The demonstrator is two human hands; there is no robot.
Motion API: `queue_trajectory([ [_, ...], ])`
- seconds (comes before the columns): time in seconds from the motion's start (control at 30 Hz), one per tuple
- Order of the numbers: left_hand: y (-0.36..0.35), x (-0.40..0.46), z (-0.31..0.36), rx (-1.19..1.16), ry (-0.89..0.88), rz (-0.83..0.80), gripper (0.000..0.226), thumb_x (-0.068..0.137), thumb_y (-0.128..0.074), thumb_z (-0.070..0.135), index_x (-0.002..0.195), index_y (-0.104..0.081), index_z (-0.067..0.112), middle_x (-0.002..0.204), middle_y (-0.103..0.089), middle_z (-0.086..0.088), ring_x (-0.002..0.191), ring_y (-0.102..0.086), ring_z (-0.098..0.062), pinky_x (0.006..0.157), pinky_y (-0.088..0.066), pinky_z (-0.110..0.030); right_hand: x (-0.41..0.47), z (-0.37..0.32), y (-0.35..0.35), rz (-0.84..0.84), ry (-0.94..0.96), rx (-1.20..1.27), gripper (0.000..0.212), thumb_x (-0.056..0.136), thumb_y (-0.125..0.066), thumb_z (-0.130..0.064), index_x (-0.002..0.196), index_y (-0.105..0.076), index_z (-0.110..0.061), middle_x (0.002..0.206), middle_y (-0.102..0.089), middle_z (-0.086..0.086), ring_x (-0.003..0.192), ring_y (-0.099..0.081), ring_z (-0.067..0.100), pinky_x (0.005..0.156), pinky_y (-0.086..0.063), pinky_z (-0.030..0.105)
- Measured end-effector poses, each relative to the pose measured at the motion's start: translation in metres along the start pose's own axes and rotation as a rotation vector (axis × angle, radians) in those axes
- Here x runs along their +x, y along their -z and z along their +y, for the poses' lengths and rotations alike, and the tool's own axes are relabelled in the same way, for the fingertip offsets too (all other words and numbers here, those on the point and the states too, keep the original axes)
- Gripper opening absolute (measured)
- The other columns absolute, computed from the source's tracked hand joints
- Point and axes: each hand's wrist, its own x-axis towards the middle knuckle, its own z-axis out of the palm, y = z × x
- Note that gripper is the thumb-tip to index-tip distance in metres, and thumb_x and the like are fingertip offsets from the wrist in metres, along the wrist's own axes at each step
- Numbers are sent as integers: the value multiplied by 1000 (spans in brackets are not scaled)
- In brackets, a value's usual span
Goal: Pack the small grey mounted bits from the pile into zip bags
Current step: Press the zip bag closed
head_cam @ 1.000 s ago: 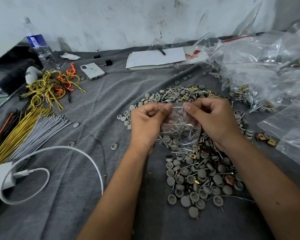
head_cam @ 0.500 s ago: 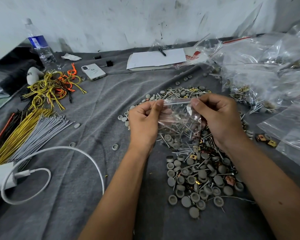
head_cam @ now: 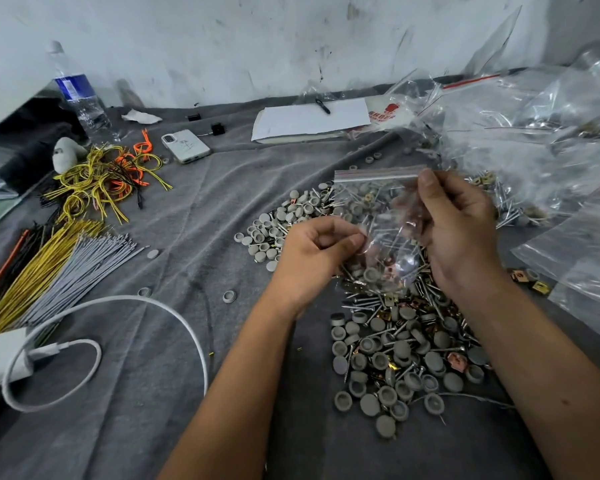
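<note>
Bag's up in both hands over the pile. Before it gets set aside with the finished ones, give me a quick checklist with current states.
1. Zip bag held: ok, right hand grips its right side near the top, left hand pinches its lower left edge.
2. Bag holds parts: ok, grey caps and screws show through the film.
3. Zip strip sealed along its full length: cannot tell, looks flat but the right end is behind the fingers.
4. Correct count inside: cannot tell.
5. Parts left to pack: ok, pile is still large.
6. Spare bags within reach on the right: ok.
</note>
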Motion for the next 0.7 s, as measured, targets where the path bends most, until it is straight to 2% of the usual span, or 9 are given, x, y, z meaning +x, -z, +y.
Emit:
queue_trajectory([
  [0.07, -1, 0, -1, -23, -21, 28, 22, 96, -66, -5, 88, -77, 13, 78, -79, -7, 69, -75, -15, 64, -58, -22, -1, 1, -1, -60, -60, -45, 32, 94, -60, -49, 94, -73, -20, 87, -76, 9, 75, -68, 29, 61, -56, 34],
  [0.13, -2, 0, -1, -54, -51, 77, 23, 96, -66, -4, 88, -77, 14, 78, -79, -6, 72, -76, -14, 64, -58, -20, -3, 2, -2, -128, -75, -120, 38, 92, -61, -55, 93, -74, -19, 87, -76, 11, 72, -69, 28, 61, -58, 38],
  [0.23, -2, 0, 2, -76, -101, 145, 27, 96, -66, -2, 87, -81, 19, 82, -79, -8, 75, -77, -17, 68, -59, -24, -5, 3, -4, -168, 16, -245, 20, 99, -67, -33, 91, -75, -16, 78, -75, 4, 63, -68, 15, 55, -57, 27],
  [0.3, -4, 0, 5, -52, -111, 169, 22, 96, -67, 1, 90, -81, 17, 87, -80, -11, 80, -77, -22, 72, -61, -30, -4, 2, -3, -140, 52, -267, 10, 98, -69, -21, 92, -75, -16, 78, -75, 4, 63, -69, 14, 56, -56, 27],
  [0.4, -14, 0, 11, 74, -127, 223, 9, 95, -71, 7, 95, -80, 12, 87, -79, -12, 78, -76, -30, 72, -62, -40, -2, -2, 2, -98, 71, -304, 12, 100, -66, -22, 92, -74, -18, 82, -76, 8, 67, -72, 20, 61, -60, 36],
  [0.5, -40, 7, 21, 206, -119, 221, 12, 94, -74, 11, 88, -79, 21, 82, -78, -5, 76, -74, -31, 69, -61, -45, 4, -8, 16, -32, 92, -355, 15, 104, -61, -22, 94, -70, -16, 75, -75, 1, 59, -71, 17, 50, -58, 33],
  [0.57, -62, 18, 29, 246, -99, 201, 16, 95, -74, 12, 83, -77, 22, 79, -78, -6, 77, -75, -35, 72, -63, -54, 11, -16, 30, 58, 122, -481, 15, 105, -58, -25, 95, -67, -20, 71, -74, -7, 57, -70, 7, 47, -53, 25],
  [0.6, -74, 25, 30, 266, -94, 196, 17, 95, -75, 12, 81, -77, 21, 78, -78, -6, 77, -75, -34, 73, -63, -55, 16, -19, 41, 102, 150, -585, 15, 105, -58, -27, 95, -67, -20, 70, -72, -5, 60, -69, 5, 48, -53, 27],
  [0.7, -111, 50, 28, 257, -25, 169, 21, 96, -73, 11, 75, -75, 16, 75, -78, -7, 74, -77, -32, 73, -64, -56, 31, -28, 75, 169, 193, -784, 20, 104, -58, -27, 92, -67, -13, 71, -70, 0, 61, -68, 15, 56, -53, 35],
])
